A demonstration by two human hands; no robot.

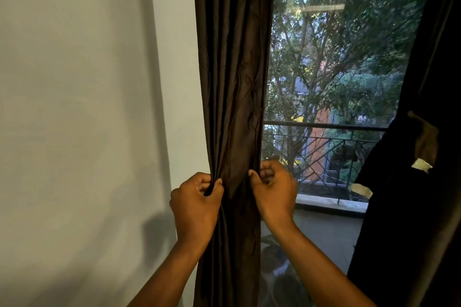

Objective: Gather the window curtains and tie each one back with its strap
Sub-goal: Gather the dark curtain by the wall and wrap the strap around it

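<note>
We see the left curtain (232,97) bunched into a narrow column of folds, hanging between the wall (82,107) and the window (331,77). Its left edge lies against the wall; its right edge runs down the glass, with the pane bare beside it.

Left hand (195,203) grips the curtain's left edge, fingers curled round a bundle of folds, thumb pressed on top. Right hand (273,190) sits at the curtain's right edge at about the same height, fingers curled in and pinching the fabric edge against the thumb; what else it holds, if anything, we cannot tell. Both hands touch the curtain, one on each side, with a strip of cloth between them. Forearms come up from the bottom edge of the view.

Right curtain (409,219) hangs at the right edge of the window, dark, already gathered and cinched by a brown strap (427,141) around it. Two pale tags or scraps show on it below the strap; too small to say what they are.

Between the two curtains the glass is uncovered from top to bottom. Behind it a railing (324,127) crosses at mid-height, with trees (336,45) beyond. No strap is visible on the left curtain.

Open room: bare wall to the left of the left hand, bare glass to the right of the right hand.
</note>
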